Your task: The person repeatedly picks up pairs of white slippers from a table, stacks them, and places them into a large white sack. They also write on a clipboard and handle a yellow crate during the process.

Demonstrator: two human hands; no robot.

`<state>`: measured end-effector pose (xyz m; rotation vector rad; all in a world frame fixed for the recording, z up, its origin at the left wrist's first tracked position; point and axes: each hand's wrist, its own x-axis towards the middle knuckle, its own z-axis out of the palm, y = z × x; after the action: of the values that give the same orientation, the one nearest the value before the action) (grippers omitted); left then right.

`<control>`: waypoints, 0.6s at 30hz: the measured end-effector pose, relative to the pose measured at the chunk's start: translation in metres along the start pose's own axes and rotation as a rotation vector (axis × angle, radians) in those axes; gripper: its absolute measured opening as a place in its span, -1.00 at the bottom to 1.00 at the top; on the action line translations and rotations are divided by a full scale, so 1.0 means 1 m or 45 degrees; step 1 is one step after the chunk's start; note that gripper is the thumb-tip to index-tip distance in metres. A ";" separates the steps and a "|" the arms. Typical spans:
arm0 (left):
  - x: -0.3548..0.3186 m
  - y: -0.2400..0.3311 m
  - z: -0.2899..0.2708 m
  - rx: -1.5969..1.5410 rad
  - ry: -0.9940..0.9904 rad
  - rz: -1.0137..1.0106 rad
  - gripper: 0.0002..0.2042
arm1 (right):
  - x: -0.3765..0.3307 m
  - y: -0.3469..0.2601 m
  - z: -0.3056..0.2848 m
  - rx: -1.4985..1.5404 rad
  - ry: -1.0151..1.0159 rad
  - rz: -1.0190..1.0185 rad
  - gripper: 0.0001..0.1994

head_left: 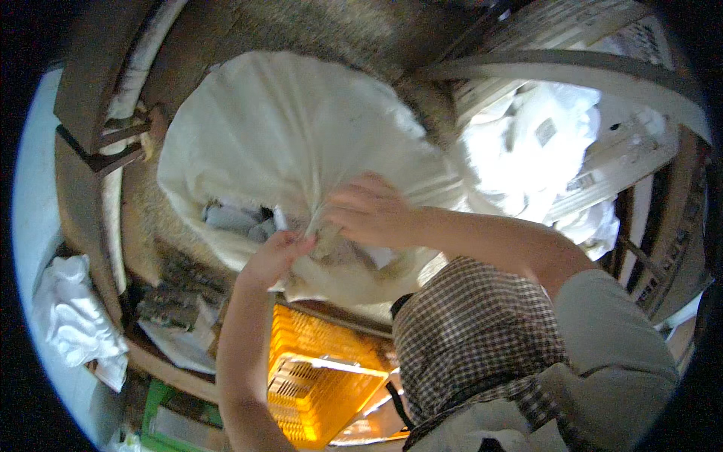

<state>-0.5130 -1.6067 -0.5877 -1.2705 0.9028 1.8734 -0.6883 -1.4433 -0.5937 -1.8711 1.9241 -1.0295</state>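
A large cream-white cloth sack [279, 128] fills the middle of the view, bulging and full. My left hand [275, 256] pinches the gathered edge of the sack's mouth from below. My right hand [369, 211] grips the bunched fabric just to the right of it, fingers closed on the folds. Through the gap in the mouth I see grey and white pieces of cloth [241, 220] inside the sack.
An orange plastic crate [316, 369] stands below the sack, near my body. A pile of white cloth items [542, 143] lies at the right beside slatted wooden frames [640, 151]. A crumpled white cloth [71, 309] sits at the left. Wooden beams [90, 90] run along the left.
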 end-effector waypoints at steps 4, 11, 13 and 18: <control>0.008 -0.007 0.004 -0.201 0.074 0.010 -0.52 | -0.044 -0.034 -0.012 0.621 -0.880 0.619 -0.67; 0.016 -0.002 0.013 -0.007 -0.015 0.051 -0.54 | -0.025 -0.042 0.050 1.448 -0.327 1.573 -0.51; 0.019 -0.003 0.021 0.197 0.103 0.163 -0.57 | -0.019 -0.036 0.040 1.332 -0.414 1.549 -0.53; -0.003 0.002 0.040 0.765 0.747 0.485 -0.73 | 0.004 -0.036 0.002 1.251 -0.390 1.409 -0.63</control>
<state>-0.5322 -1.5743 -0.5739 -1.3237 1.9587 1.3004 -0.6606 -1.4446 -0.5710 -0.2870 1.4286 -0.9019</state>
